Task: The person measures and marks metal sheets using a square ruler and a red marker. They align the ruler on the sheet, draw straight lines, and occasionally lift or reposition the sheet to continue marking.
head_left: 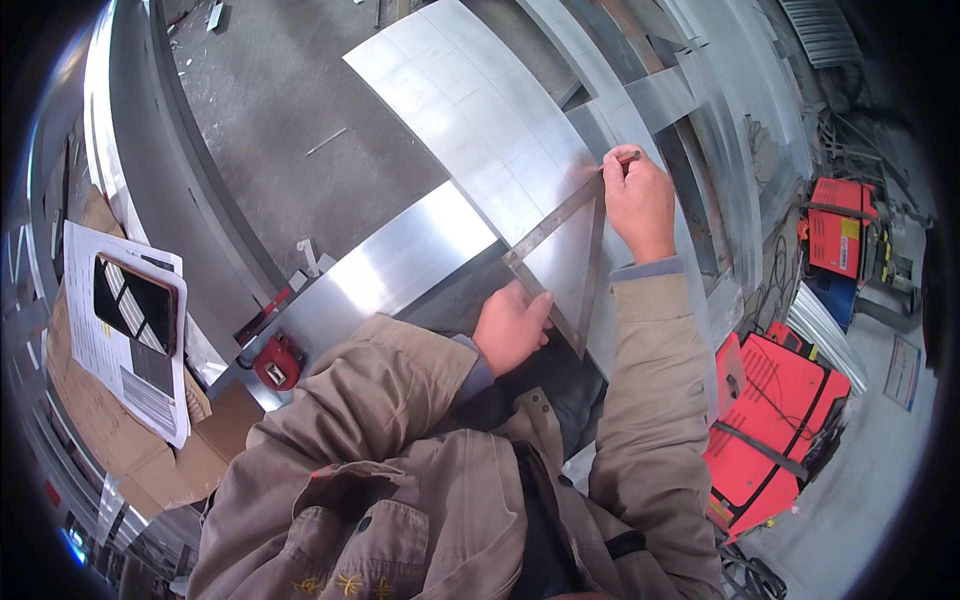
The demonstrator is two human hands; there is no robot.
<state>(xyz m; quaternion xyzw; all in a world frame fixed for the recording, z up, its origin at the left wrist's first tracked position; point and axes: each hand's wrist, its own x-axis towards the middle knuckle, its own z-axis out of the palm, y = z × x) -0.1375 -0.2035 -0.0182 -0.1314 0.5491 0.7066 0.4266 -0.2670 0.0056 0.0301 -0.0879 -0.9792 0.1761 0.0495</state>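
Note:
A long pale metal sheet (pixel 455 85) with thin marked lines stretches away in front of me. Across its near end lies a triangular metal set square (pixel 550 222). My left hand (pixel 512 328) is closed at the near leg of the square, its thumb over the edge; the other fingers are partly hidden beneath. A slim pencil-like marking tool (pixel 629 157) sits pinched in my right hand (pixel 641 208), which rests on the sheet at the far end of the square's upper leg. The tool's tip is close to the square's edge and hard to make out.
A shiny metal strip (pixel 400 262) runs crosswise under the sheet. To the left are a red tape measure (pixel 278 362), a phone (pixel 136 303) on papers (pixel 160 405), and cardboard (pixel 85 385). Red machines (pixel 775 425) with cables stand at right, beside metal framing (pixel 690 100).

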